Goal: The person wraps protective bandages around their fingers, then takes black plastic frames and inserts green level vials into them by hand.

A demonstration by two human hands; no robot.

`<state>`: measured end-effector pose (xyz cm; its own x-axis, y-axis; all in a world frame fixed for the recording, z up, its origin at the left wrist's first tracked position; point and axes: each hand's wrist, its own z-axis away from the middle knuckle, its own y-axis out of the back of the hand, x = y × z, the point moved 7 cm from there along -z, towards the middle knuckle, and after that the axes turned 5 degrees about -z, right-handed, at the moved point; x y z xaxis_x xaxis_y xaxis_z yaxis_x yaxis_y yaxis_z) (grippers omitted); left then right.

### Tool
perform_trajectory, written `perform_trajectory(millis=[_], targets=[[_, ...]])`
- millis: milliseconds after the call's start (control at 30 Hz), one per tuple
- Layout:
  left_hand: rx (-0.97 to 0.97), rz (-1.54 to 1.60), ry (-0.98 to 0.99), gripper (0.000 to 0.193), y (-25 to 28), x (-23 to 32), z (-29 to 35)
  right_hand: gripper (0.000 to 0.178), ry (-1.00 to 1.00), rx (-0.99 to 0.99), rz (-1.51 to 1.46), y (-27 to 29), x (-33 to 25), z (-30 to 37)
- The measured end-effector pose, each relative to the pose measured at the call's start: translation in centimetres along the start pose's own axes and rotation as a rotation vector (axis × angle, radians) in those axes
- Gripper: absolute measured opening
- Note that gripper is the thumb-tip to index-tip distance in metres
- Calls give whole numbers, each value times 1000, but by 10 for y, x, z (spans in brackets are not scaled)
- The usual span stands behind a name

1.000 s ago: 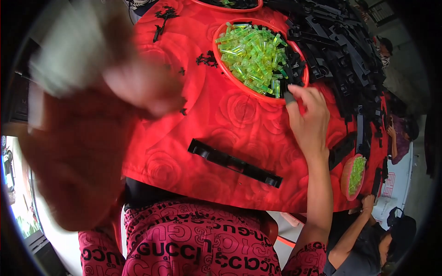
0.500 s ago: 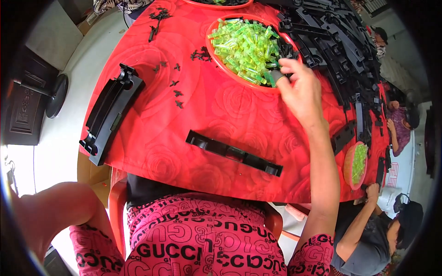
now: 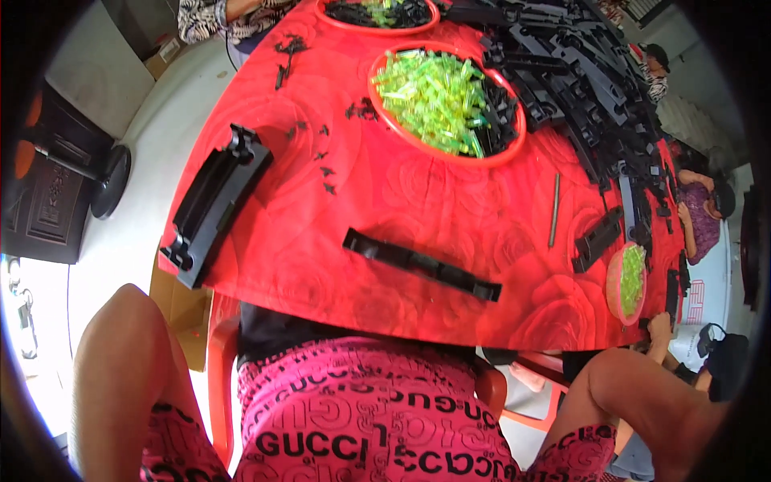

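Neither of my hands is in the picture. My left arm and right arm are bent, and their forearms rise out of view at the lower corners. Closest to me on the red cloth lies a narrow black plastic strip (image 3: 422,263) with raised ends. A bigger black plastic housing (image 3: 218,207) rests slantwise at the left. Farther off, an orange-red basin (image 3: 524,128) holds a heap of clear yellow-green small tubes (image 3: 434,100), with black pieces (image 3: 502,112) along its right side. Several tiny black cross-shaped bits (image 3: 327,172) are scattered left of it.
Black plastic parts (image 3: 562,72) pile up at the far right. A thin rod (image 3: 555,209) lies right of centre, near another black part (image 3: 598,239) and a small basket (image 3: 617,301). A second basin (image 3: 377,30) stands at the far edge. Other people sit around the table.
My right hand has left the basin's right edge and gone out of view, its arm now bent at the lower right. The view has shifted slightly. The thin rod, formerly behind my arm, shows.
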<state>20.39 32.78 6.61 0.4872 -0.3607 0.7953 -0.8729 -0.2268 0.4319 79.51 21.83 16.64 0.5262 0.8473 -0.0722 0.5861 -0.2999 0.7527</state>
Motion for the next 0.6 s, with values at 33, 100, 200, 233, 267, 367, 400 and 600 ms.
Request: perform_trajectory(millis=[33,100,200,233,267,367,400,600], targets=[[7,1,-19,43,6,-5,-4,21,-22,-69,75,5,11,22],[16,30,-71,43,23,-32,-21,21,-81,-213,254,28,20,70],[50,-22,-35,43,21,-38,-12,21,-144,-441,378,-74,71,7],[42,-55,-22,42,19,-32,-10,21,-182,-510,403,-89,100,14],[50,-115,6,42,21,-24,-4,21,-194,-571,403,-90,137,53],[9,-6,62,42,24,-66,6,21,-324,-934,620,144,194,222],[10,17,97,42,34,-87,20,21,-340,-1056,679,183,193,224],[-61,-231,170,41,-1,-32,36,22,-475,-1492,762,-92,253,274]])
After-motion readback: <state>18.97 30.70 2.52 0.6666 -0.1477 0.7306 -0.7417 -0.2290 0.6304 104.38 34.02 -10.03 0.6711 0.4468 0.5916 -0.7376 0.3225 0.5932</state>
